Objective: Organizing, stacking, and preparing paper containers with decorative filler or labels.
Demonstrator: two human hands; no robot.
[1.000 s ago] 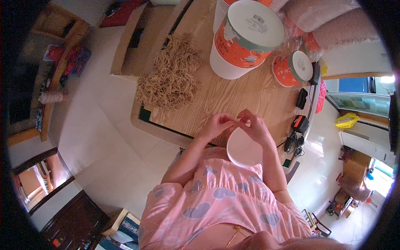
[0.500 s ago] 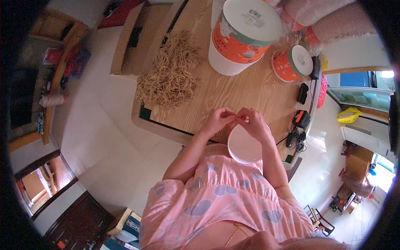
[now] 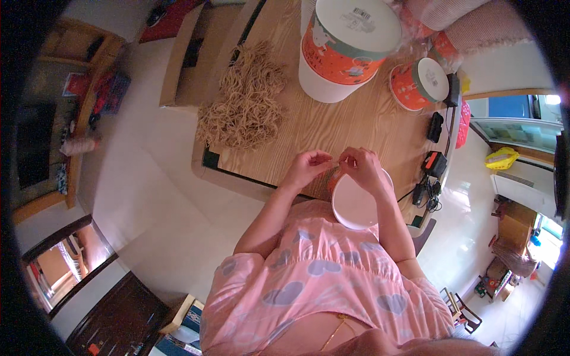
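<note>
A paper bucket (image 3: pixel 355 204), white inside with a bit of orange print outside, leans between my body and the near table edge, its mouth tilted up toward me. Over its far rim my right hand (image 3: pixel 363 169) has its fingertips pinched together, the wrist crossing the bucket's right side. My left hand (image 3: pixel 309 168) is pinched too, just left of it, with a small gap between the two. Whatever the fingertips hold is too small to make out. Beyond my left hand a tangled heap of tan cord loops (image 3: pixel 246 104) lies on the wooden table (image 3: pixel 320 133).
Stacked orange-and-white buckets (image 3: pixel 344 53) stand upside down at the far side, beside a smaller bucket (image 3: pixel 418 84). Wrapped stacks of paper tubs (image 3: pixel 481 32) lie at the far right. Chargers and cables (image 3: pixel 428 190) line the right edge. A cardboard box (image 3: pixel 199 56) stands left of the table.
My fingertips, touching before, have drawn slightly apart. The right hand has curled a little more over the bucket's rim. The whole view has shifted slightly.
</note>
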